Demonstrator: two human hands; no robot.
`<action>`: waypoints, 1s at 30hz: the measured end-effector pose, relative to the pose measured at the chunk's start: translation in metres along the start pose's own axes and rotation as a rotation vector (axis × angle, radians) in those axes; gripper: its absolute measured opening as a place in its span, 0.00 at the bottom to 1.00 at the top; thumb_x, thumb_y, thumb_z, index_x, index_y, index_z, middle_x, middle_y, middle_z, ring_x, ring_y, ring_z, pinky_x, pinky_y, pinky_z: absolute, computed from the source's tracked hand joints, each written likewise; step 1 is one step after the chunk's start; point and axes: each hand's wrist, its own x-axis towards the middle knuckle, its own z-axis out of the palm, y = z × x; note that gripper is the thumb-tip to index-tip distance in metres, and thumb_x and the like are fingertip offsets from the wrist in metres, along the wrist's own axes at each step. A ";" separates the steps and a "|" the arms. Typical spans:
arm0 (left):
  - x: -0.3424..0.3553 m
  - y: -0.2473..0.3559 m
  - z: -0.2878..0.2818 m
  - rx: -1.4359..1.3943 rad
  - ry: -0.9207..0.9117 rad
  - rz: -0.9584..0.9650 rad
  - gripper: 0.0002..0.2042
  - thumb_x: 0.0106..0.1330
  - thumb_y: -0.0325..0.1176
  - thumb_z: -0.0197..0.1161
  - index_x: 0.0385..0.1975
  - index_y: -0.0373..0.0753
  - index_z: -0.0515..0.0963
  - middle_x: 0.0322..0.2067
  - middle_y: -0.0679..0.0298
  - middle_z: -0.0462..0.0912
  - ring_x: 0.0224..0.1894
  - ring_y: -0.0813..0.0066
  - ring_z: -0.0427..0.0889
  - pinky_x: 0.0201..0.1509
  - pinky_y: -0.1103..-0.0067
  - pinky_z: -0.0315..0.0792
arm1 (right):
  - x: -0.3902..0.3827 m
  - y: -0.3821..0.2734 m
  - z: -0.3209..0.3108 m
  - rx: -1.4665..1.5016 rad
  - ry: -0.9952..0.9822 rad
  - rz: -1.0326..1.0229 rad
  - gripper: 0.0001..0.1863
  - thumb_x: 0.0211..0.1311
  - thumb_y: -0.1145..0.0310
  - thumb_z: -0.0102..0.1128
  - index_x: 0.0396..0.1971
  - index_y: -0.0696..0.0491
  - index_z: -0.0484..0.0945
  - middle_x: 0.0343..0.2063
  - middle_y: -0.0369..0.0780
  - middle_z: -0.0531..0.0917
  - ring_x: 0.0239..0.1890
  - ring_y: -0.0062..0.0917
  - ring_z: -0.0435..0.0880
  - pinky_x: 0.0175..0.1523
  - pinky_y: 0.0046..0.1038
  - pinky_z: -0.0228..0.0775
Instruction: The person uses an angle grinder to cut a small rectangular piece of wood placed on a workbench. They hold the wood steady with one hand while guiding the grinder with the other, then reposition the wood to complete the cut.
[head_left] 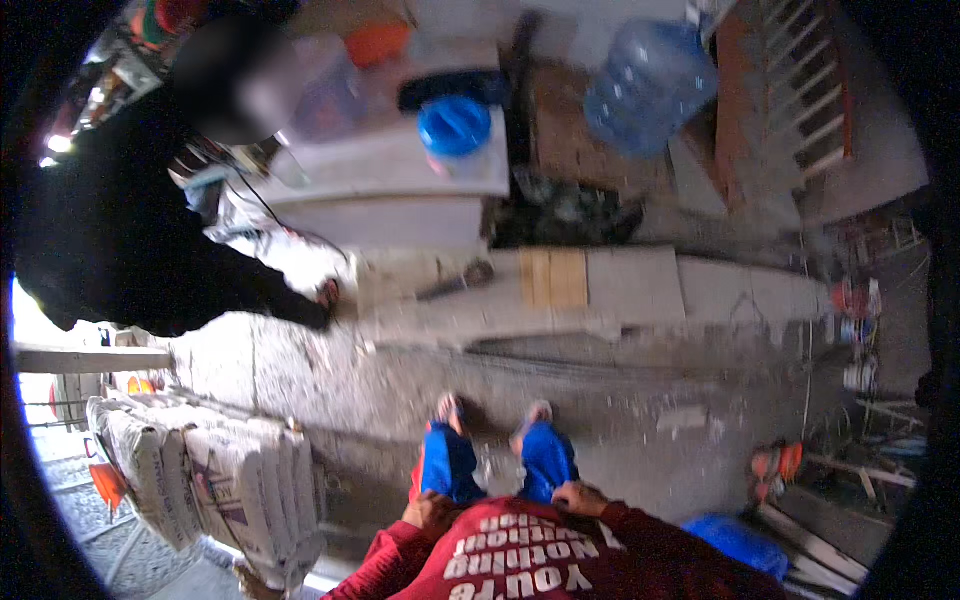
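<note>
At the waist, against the hem of a dark red shirt, are both of my hands. My left hand is curled closed at the left side of the blue trousers. On the other side, my right hand also has its fingers drawn in by the trouser top. Whatever cloth they may pinch is too small to make out. Beyond my feet, a long dark tool with a rounded end lies on a pale board, out of reach of both hands.
Left stands a stack of white printed sacks. A person in dark clothes leans in at far left, one hand near the board. Ahead are a blue lidded container and a large clear water jug. Wooden pieces lie at right.
</note>
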 end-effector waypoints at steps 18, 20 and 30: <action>0.099 0.079 0.159 -0.864 -0.372 -0.555 0.20 0.63 0.48 0.63 0.47 0.39 0.76 0.41 0.51 0.81 0.44 0.54 0.81 0.48 0.67 0.74 | -0.159 0.029 -0.005 0.591 0.301 0.677 0.13 0.67 0.60 0.56 0.36 0.57 0.78 0.34 0.40 0.82 0.39 0.24 0.80 0.48 0.29 0.72; 0.143 0.077 0.238 -0.702 -0.568 -0.323 0.25 0.59 0.51 0.67 0.51 0.41 0.75 0.45 0.53 0.80 0.48 0.55 0.80 0.53 0.68 0.74 | -0.185 0.032 0.008 0.501 0.296 0.754 0.13 0.67 0.62 0.56 0.38 0.57 0.79 0.37 0.41 0.82 0.41 0.24 0.80 0.49 0.30 0.72; 0.124 0.037 0.292 -0.558 -0.948 -0.050 0.23 0.56 0.47 0.68 0.47 0.39 0.77 0.43 0.53 0.81 0.46 0.54 0.80 0.52 0.66 0.74 | -0.211 -0.012 0.058 0.715 0.162 0.770 0.15 0.62 0.65 0.57 0.46 0.54 0.80 0.42 0.44 0.83 0.46 0.32 0.81 0.54 0.35 0.70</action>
